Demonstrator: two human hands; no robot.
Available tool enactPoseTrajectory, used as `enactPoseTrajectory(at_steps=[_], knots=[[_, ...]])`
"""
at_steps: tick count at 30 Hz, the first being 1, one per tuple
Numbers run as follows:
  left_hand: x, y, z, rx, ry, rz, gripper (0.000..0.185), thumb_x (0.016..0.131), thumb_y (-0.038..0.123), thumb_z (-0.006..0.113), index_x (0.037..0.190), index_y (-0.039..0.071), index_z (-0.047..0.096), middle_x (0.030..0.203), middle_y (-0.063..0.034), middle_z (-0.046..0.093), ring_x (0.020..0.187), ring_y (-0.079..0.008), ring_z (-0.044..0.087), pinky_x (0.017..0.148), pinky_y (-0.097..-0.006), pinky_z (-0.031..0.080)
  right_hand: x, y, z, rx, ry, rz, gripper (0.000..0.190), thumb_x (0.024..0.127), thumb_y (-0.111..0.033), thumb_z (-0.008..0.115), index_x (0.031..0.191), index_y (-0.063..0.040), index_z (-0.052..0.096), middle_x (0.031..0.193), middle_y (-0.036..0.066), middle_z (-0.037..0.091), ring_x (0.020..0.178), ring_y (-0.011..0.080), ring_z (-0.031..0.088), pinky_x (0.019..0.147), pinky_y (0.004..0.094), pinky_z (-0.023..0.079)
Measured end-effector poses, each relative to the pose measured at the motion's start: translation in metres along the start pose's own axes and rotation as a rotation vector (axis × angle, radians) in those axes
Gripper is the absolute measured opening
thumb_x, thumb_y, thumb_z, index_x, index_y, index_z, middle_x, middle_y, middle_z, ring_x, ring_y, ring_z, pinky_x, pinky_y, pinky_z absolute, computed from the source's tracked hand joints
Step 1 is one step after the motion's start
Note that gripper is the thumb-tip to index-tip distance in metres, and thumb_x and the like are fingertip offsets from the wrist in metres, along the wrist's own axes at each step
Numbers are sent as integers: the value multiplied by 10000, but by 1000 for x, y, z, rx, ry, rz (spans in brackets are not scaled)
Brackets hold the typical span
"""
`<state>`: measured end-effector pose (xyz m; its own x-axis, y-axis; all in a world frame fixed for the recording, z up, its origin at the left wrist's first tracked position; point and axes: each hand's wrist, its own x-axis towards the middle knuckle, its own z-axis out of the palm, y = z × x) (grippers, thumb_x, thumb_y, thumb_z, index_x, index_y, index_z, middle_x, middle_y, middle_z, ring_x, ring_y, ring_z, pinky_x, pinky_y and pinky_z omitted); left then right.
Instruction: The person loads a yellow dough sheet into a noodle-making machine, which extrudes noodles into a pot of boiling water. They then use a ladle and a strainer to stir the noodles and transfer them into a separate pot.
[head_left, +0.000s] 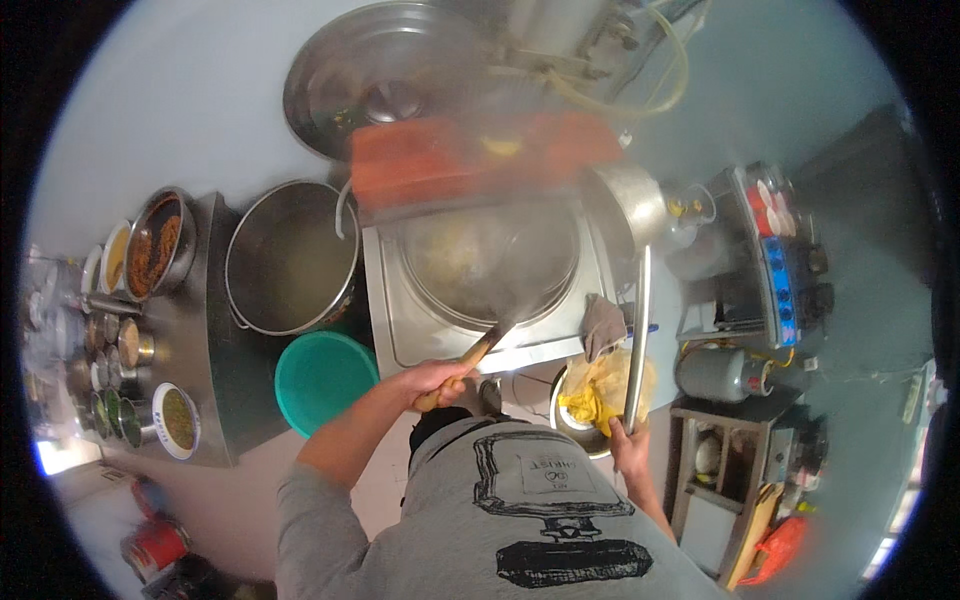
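My left hand (441, 384) grips the wooden handle (487, 346) of a tool whose far end is lost in steam at the rim of a round cooking pot (427, 292). The pot is set into a stainless steel stove top (390, 322); steam blurs the contents. My right hand (630, 444) is closed around the long metal handle (640, 337) of a big ladle (637, 206). Its bowl is raised beside the pot's right edge. A dark cloth (602, 330) hangs on the stove's right front corner.
Left of the stove are a deep metal pot (292, 255) and a green plastic tub (326, 382). A counter (217, 330) bears bowls of food. A large round lid (322, 75) leans behind. At right are a gas cylinder (712, 373) and a bin (559, 409) with yellow bags.
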<state>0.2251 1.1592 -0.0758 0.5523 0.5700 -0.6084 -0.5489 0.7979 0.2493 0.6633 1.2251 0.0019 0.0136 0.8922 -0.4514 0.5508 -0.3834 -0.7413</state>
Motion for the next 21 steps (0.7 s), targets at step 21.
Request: enactPoseTrajectory(at_steps=[21], knots=[[106, 9, -4, -403, 235, 252, 183, 983, 174, 604, 856, 82, 510, 689, 2, 525, 546, -104, 490, 468, -238, 433, -9, -27, 34, -25, -52, 31, 270, 945, -276, 674, 907, -10, 650, 620, -13, 536, 484, 82, 470, 411, 287, 367]])
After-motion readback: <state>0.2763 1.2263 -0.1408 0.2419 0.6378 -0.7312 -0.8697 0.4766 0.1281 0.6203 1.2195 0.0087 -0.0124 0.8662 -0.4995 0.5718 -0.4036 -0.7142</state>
